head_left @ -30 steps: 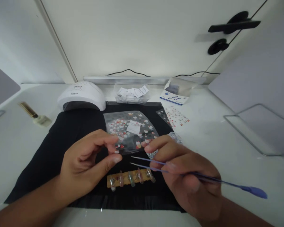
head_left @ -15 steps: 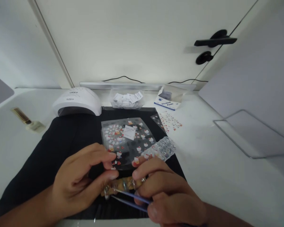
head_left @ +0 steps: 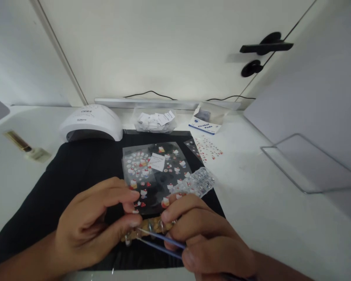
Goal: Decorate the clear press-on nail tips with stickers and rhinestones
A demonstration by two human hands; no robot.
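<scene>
My left hand is curled with thumb and forefinger pinched close together just above the left end of a tan strip of clear nail tips on the black mat; what the pinch holds is too small to name. My right hand grips blue tweezers, whose tips reach left to the strip beside my left thumb. Just beyond the hands lies a clear sticker sheet with small red and white figures.
A white nail lamp stands at the mat's back left, with a gold-capped bottle lying left of it. Farther back stand a clear tub of packets and an alcohol pads box. Two more sticker sheets lie right.
My right hand has drawn back toward me and lowered, bringing the tweezer tips down to the nail strip. My left hand stayed pinched and dropped slightly. The camera view has shifted a little.
</scene>
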